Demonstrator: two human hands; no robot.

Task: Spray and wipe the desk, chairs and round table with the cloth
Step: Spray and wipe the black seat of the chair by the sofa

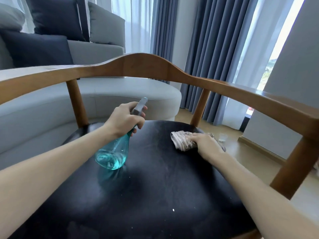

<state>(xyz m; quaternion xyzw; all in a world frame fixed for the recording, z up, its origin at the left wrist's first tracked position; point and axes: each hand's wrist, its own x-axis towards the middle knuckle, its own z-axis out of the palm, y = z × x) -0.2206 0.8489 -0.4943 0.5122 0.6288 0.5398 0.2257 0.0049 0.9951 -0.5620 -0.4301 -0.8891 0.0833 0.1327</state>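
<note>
Two hands work over the chair's black seat [155,187] in the head view. Left hand [125,119] grips the neck and trigger of a teal spray bottle [112,156], fingers curled round it, the bottle tilted above the seat's middle. Right hand [206,143] lies flat, fingers straight, pressing the crumpled cloth [181,141] onto the seat near its far right edge. A curved wooden backrest [143,65] rings the seat's far edge; a grey sofa [107,49] stands behind.

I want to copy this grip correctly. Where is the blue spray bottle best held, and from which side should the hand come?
Grip the spray bottle at its narrow neck under the grey head, coming from the left and above, as the left hand does now. The round belly looks too wide and smooth for a sure hold, and the neck keeps a finger near the trigger.
</note>
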